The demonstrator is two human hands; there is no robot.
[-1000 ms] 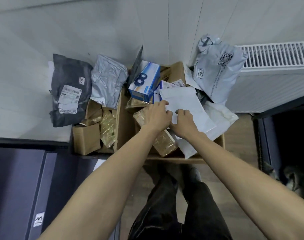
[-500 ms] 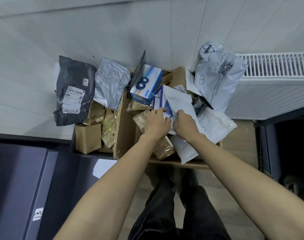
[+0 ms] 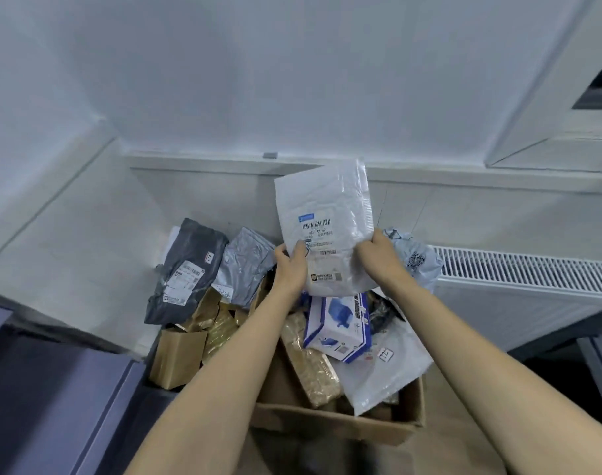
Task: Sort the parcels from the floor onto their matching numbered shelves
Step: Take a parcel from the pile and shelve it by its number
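Your white mailer (image 3: 323,214) carries a barcode label; the line under it looks like "661 C1 09", the rest is too blurred to read. Dark grey bag (image 3: 186,269) has a small tag reading "L7" plus an unreadable shipping label. White poly bag (image 3: 385,368) tag: "L2"-ish, unsure. Pale grey bag (image 3: 417,262): QR code only.
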